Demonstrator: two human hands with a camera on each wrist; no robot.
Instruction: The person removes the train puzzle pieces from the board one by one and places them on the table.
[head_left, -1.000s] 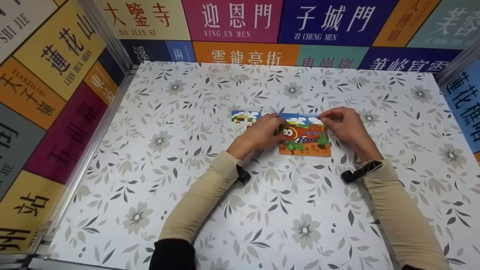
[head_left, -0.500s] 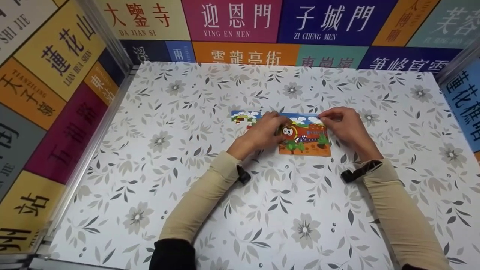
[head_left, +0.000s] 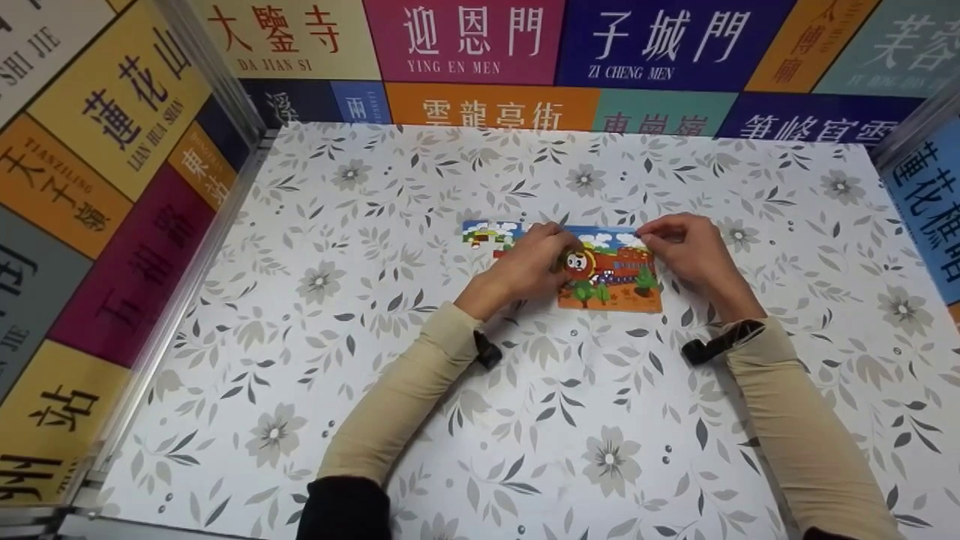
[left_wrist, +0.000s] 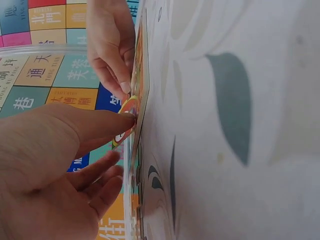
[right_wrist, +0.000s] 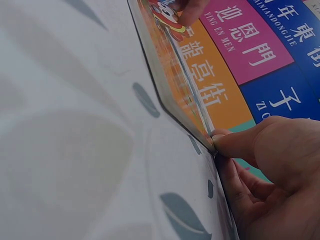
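Observation:
In the head view my left hand (head_left: 525,264) pinches a round puzzle piece (head_left: 577,262) with big white eyes and a yellow rim. The left wrist view has this piece standing tilted over the board, between thumb and fingers. Beneath it lies a flat jigsaw board (head_left: 622,300) with a red train, green trees, orange ground and blue sky. My right hand (head_left: 694,247) pinches the board's upper right corner with thumb and fingers, as the right wrist view (right_wrist: 220,145) also has it. The left hand hides part of the board's middle.
A jigsaw section (head_left: 491,229) with sky and clouds, its lower edge notched, sticks out left of my left hand. The table (head_left: 420,187) has a white floral cover. Coloured panels (head_left: 465,45) with lettering stand along the back and sides.
Both hands stay almost where they were, and the board keeps its place. The round piece has tipped slightly in the left fingers.

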